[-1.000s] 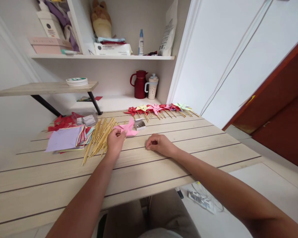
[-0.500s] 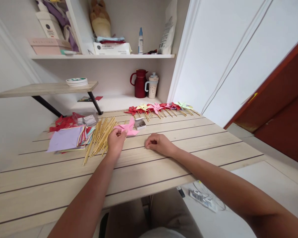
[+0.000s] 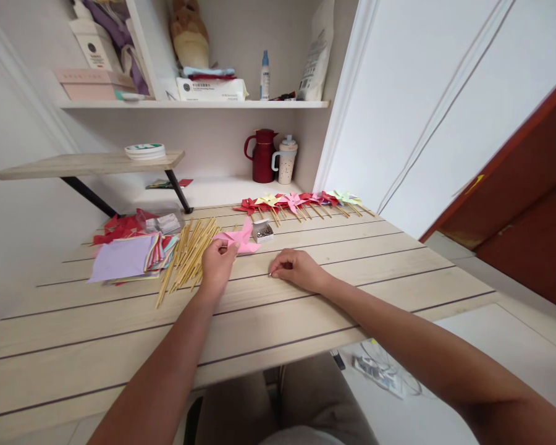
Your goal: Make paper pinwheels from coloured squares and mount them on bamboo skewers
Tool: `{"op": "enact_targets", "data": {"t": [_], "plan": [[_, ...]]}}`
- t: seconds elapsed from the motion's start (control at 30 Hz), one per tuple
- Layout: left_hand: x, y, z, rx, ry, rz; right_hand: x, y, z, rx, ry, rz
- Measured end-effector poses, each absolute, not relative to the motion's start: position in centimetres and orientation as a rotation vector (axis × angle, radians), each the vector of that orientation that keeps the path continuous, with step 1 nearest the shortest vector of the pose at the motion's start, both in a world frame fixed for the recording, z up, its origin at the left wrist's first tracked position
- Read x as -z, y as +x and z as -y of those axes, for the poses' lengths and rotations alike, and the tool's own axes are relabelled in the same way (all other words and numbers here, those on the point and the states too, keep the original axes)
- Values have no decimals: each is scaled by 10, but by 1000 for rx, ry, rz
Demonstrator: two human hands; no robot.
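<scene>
My left hand [image 3: 217, 266] pinches a pink paper pinwheel head [image 3: 246, 238] between thumb and fingers, just above the slatted wooden table [image 3: 278, 321]. To its right, my right hand [image 3: 300, 269] rests low over the boards, closed in a pinch. A tiny shiny tack [image 3: 270, 275] shows at its fingertips; its full shape is too small to make out. Behind the hands stands an opened small white box [image 3: 264, 238] with little metal pieces inside. Thin wooden sticks [image 3: 192, 253] lie in a loose pile beside my left hand.
Stacked coloured paper squares [image 3: 120, 258] lie at the left, near red paper pieces [image 3: 120, 227]. Several pinwheels on sticks [image 3: 293, 201] line the table's back edge. A red jug [image 3: 262, 157] and a cup [image 3: 286, 162] stand behind. A raised wooden shelf [image 3: 88, 165] overhangs the back left.
Both hands keep nearly the same places and grips. The tack at my right fingertips shows a little more plainly, and the whole view has shifted slightly.
</scene>
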State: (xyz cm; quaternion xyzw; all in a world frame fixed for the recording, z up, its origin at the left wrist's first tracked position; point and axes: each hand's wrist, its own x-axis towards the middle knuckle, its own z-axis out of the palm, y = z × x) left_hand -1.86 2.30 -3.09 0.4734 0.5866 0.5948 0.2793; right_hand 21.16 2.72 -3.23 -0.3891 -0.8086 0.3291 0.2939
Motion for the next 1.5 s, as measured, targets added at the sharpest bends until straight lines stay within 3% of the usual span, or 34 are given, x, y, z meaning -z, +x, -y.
{"op": "enact_targets", "data": {"t": [1.13, 1.5], "plan": [[37, -20, -27, -1609, 1317, -1572, 37, 205, -27, -982, -953, 2052], [35, -19, -25, -1619, 1316, -1506, 7, 192, -39, -1418, -895, 1762]]}}
